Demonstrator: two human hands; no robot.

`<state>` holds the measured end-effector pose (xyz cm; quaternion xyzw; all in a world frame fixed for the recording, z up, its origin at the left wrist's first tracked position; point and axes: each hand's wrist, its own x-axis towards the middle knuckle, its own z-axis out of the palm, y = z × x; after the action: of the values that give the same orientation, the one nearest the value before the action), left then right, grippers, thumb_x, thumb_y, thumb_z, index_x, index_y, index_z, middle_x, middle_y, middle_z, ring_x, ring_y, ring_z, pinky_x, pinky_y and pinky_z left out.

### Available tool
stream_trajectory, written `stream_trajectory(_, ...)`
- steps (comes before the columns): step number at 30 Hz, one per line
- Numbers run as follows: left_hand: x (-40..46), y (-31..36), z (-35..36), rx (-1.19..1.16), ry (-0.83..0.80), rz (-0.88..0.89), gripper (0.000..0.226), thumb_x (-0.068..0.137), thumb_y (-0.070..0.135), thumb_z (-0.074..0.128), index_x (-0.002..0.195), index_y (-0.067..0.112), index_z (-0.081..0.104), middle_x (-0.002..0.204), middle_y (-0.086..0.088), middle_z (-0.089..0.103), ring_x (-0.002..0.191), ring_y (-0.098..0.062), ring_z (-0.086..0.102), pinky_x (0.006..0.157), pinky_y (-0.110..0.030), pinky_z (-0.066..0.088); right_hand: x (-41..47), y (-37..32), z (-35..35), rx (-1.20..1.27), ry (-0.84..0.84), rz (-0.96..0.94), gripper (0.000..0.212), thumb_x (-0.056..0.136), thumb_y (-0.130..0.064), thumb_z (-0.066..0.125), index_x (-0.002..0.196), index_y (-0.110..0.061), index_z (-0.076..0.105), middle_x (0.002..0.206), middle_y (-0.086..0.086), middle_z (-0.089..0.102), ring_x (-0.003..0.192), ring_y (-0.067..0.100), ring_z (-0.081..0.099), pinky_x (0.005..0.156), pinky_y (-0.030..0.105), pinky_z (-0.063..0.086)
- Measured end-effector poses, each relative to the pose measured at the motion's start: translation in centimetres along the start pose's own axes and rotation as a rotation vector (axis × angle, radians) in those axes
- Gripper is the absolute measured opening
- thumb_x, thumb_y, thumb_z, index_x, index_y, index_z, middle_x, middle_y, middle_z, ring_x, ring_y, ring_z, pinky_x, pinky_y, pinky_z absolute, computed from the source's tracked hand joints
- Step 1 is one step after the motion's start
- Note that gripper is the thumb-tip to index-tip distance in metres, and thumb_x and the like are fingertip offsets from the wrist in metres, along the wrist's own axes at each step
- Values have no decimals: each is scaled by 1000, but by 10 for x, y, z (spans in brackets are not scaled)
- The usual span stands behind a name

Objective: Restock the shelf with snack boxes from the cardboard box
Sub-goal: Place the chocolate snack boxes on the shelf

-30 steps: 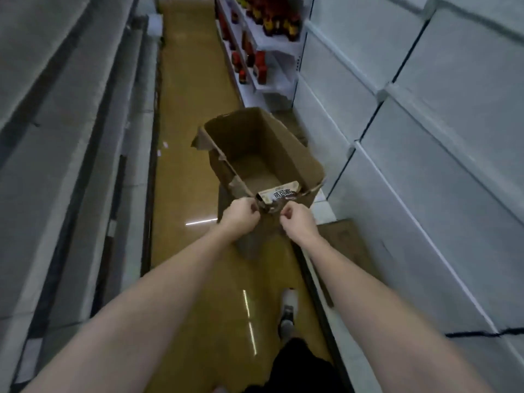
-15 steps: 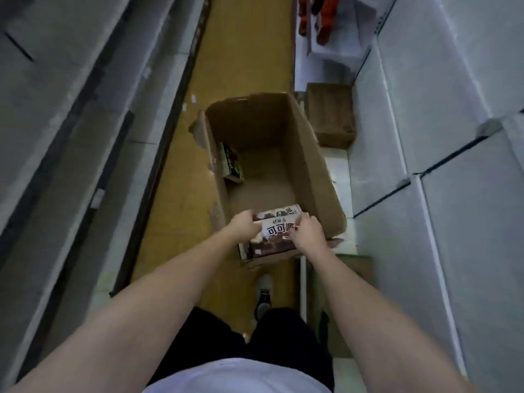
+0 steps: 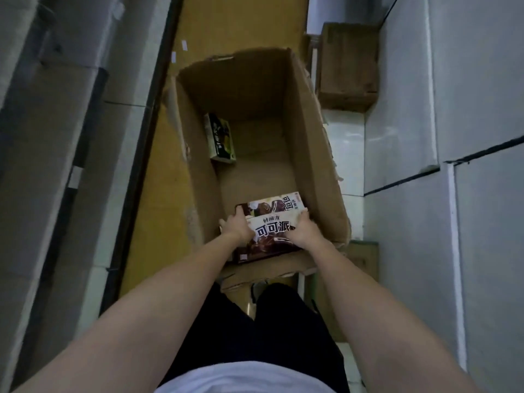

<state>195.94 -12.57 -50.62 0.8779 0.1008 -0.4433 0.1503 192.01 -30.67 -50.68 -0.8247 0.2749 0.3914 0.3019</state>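
Observation:
A tall open cardboard box (image 3: 312, 143) stands on the yellow aisle floor in front of me. At its near end lie brown-and-white snack boxes (image 3: 272, 231) with large printed characters. My left hand (image 3: 236, 226) grips the left side of the top snack box, and my right hand (image 3: 304, 229) grips its right side. A second such box (image 3: 272, 205) shows just beyond my fingers. A small green snack box (image 3: 219, 141) leans against the left inner wall farther back.
White shelf panels (image 3: 453, 109) rise on the right, grey shelving (image 3: 56, 137) on the left. A closed brown carton (image 3: 347, 66) sits on the right shelf base beyond the box. Another carton (image 3: 363, 259) lies near my right forearm.
I have leaned over the cardboard box and the view has tilted down into it. Both hands went from its near rim onto the top snack box inside.

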Motion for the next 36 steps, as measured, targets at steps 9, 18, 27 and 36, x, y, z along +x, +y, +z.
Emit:
stream_trajectory(9, 16, -7, -5, 104, -18, -39, 74, 76, 63, 72, 124, 9, 55, 140, -15, 43, 132, -35, 33, 110, -44, 29, 10, 2, -6, 98, 41, 69, 63, 89, -23, 64, 137, -12, 25, 131, 16, 55, 118, 37, 56, 97, 38, 47)
stream_trajectory(18, -29, -5, -83, -419, 92, 49, 74, 75, 26, 85, 134, 8, 43, 123, -10, 60, 93, -21, 66, 79, -37, 56, -19, -54, -58, 168, 231, -161, 55, 94, -25, 54, 136, -5, 25, 124, 21, 60, 109, 38, 61, 80, 33, 45)
stream_trajectory(27, -97, -37, -177, -520, 261, 138, 45, 74, 27, 86, 103, 17, 54, 90, -3, 70, 72, -14, 67, 59, -28, 51, -62, -147, -82, -42, 237, -370, 53, 89, -21, 65, 133, -8, 38, 126, 19, 55, 115, 37, 57, 97, 44, 49)
stream_trajectory(36, -176, -134, -229, -834, 498, 94, 56, 71, 20, 87, 110, 15, 46, 99, -8, 64, 84, -22, 64, 68, -40, 53, -123, -257, -40, -129, 185, -658, 43, 93, -33, 57, 125, -5, 50, 126, 20, 57, 117, 38, 54, 98, 41, 46)
